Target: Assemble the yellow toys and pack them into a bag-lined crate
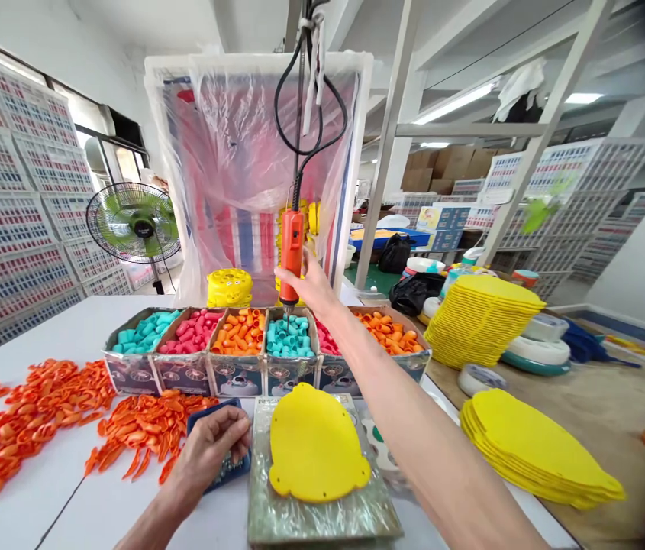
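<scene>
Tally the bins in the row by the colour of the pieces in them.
Bins with teal pieces: 2
Bins with pink pieces: 2
Bins with orange pieces: 2
Total in view: 6

An orange screwdriver [291,256] hangs bit-down beyond a flat yellow plate [320,443] beside a blue tray [198,417].
</scene>
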Available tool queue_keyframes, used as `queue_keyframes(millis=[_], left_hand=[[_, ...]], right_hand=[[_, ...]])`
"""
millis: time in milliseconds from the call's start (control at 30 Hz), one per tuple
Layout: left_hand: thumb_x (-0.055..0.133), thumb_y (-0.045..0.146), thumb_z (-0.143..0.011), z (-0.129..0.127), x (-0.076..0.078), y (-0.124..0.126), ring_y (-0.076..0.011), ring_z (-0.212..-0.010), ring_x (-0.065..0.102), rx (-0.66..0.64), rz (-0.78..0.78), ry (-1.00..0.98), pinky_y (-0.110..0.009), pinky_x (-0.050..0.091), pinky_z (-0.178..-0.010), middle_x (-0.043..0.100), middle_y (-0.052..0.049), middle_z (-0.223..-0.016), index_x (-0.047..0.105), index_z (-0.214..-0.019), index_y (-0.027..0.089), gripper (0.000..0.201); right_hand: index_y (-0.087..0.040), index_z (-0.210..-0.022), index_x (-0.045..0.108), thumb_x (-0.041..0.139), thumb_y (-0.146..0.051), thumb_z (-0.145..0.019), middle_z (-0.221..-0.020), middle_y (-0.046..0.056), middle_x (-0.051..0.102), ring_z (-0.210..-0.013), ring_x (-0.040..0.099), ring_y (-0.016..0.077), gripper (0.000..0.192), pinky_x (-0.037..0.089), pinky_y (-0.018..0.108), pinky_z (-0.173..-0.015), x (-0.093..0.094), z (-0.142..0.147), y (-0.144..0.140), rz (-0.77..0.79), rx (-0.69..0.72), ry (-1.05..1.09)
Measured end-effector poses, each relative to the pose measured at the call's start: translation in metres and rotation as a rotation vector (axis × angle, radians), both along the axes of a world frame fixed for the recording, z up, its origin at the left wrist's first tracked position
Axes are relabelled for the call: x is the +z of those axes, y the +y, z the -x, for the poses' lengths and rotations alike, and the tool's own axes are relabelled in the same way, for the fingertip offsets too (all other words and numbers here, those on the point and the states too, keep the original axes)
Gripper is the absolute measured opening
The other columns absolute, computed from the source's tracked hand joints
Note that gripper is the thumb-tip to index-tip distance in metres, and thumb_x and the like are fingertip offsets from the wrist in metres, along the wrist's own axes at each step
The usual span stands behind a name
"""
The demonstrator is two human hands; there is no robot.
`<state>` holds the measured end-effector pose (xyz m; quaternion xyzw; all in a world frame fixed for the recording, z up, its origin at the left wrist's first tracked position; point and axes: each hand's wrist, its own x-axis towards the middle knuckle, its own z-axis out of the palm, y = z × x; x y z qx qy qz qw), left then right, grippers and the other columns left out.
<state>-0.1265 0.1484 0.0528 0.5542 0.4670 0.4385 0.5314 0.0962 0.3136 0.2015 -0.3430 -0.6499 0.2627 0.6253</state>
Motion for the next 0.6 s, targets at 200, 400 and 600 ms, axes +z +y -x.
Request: queue_keyframes(millis=[200,400,600], left_hand=[[0.086,0.052,-0.074,-0.015,0.007,-0.010,-0.0075,-0.056,0.052,0.025,0.113,-0.340,-0.018,0.039,-0.053,0.066,0.001,-0.065,0.069,-0.078,0.015,0.040],[0.093,0.045,-0.066,-0.036,0.010,-0.022,-0.0054,-0.053,0.050,0.035,0.235,-0.550,-0.016,0.036,-0.050,0.064,0.002,-0.061,0.071,-0.078,0.014,0.039],[0.096,0.044,-0.061,-0.058,0.013,-0.031,-0.0046,-0.051,0.048,0.044,0.274,-0.610,-0.015,0.036,-0.049,0.061,0.003,-0.059,0.070,-0.076,0.014,0.043]], right_hand=[[-0.023,-0.101,0.064,0.072,-0.032,-0.080,-0.094,-0.002,0.066,-0.079,0.059,0.0163,0.024,0.053,0.035,-0.078,0.007,0.031,-0.030,0.032,0.064,0.227],[-0.024,-0.109,0.065,0.073,-0.030,-0.081,-0.105,0.001,0.072,-0.072,0.058,0.0134,0.030,0.051,0.031,-0.065,0.008,0.036,-0.119,0.036,0.231,0.451],[-0.026,-0.109,0.064,0.074,-0.029,-0.080,-0.104,0.000,0.072,-0.068,0.056,0.0128,0.031,0.051,0.031,-0.062,0.011,0.038,-0.147,0.050,0.297,0.510]])
